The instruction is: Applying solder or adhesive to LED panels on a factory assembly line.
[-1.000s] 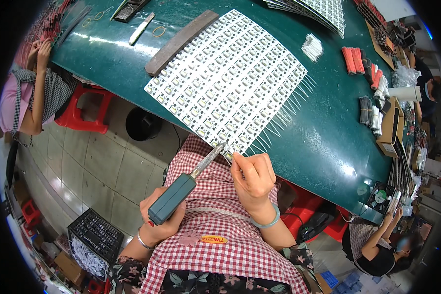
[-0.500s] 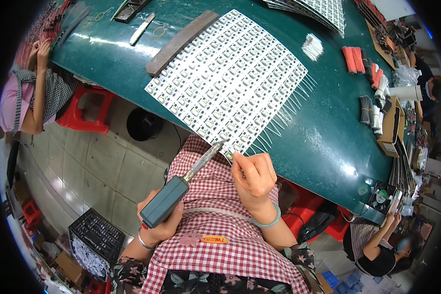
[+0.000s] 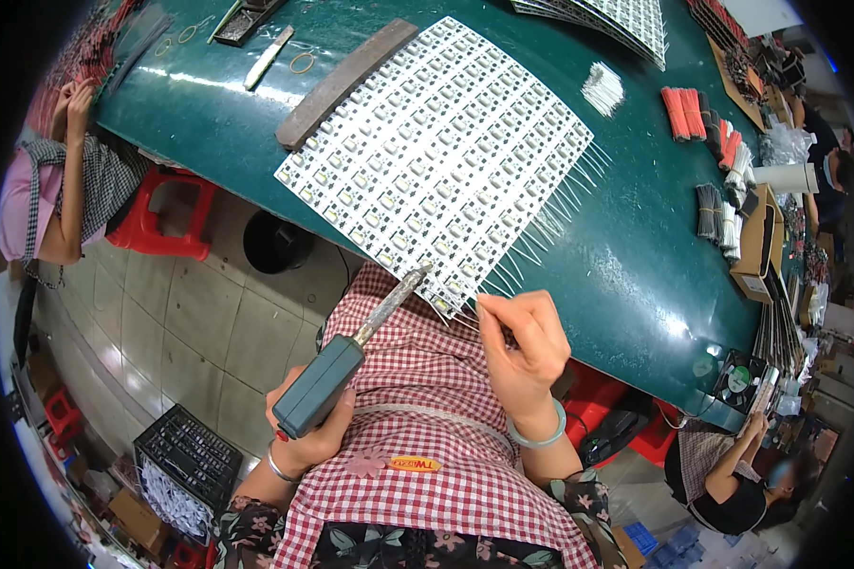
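My left hand (image 3: 324, 442) is closed around the dark green handle of a soldering iron (image 3: 321, 384). Its metal tip rests at the near corner of a white sheet of circuit boards (image 3: 441, 156), which carries rows of small LED parts. Just right of that corner my right hand (image 3: 527, 351) is pinched, apparently on a thin white wire whose end is mostly hidden by the fingers. Several thin white wires (image 3: 565, 201) stick out along the sheet's right edge. A dark bar (image 3: 346, 85) lies along the sheet's far-left edge.
A bundle of short white wires (image 3: 603, 89) lies on the green table (image 3: 626, 237). Red wire bundles (image 3: 677, 115) and a cardboard box (image 3: 757, 248) stand at the right. More board sheets (image 3: 617, 24) are stacked at the back. Co-workers sit at left and lower right.
My right hand has moved right and slightly away from the sheet's corner. The iron's tip has shifted slightly left and up; the sheet has slid slightly left.
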Motion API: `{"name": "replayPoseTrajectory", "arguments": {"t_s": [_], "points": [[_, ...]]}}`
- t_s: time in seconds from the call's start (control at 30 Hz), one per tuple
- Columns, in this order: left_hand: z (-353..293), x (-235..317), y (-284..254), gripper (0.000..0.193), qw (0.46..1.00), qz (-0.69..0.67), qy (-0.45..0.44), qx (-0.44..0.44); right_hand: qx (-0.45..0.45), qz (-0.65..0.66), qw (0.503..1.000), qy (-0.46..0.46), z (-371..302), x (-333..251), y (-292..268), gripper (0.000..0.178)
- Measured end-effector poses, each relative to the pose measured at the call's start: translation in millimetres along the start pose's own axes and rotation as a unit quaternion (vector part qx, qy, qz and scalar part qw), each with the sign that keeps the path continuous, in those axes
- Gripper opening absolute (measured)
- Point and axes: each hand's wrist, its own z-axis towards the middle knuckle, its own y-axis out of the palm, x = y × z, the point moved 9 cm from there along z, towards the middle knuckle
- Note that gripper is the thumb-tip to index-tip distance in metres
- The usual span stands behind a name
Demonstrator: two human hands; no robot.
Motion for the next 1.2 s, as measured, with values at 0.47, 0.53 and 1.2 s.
{"name": "replayPoseTrajectory", "arguments": {"t_s": [0.47,0.53,1.2], "points": [[22.3,31.2,-0.3,0.026,0.998,0.033,0.057,0.024,-0.039,-0.001,0.999,-0.024,3.5,16.5,23.4,0.027],[23.6,32.4,-0.3,0.026,0.998,0.032,0.052,0.027,-0.039,-0.006,0.999,-0.025,3.2,16.5,23.6,0.028],[36.3,54.2,2.5,0.021,0.994,0.08,0.076,-0.004,-0.037,-0.024,0.998,-0.044,-0.4,16.4,25.2,0.031]]}}
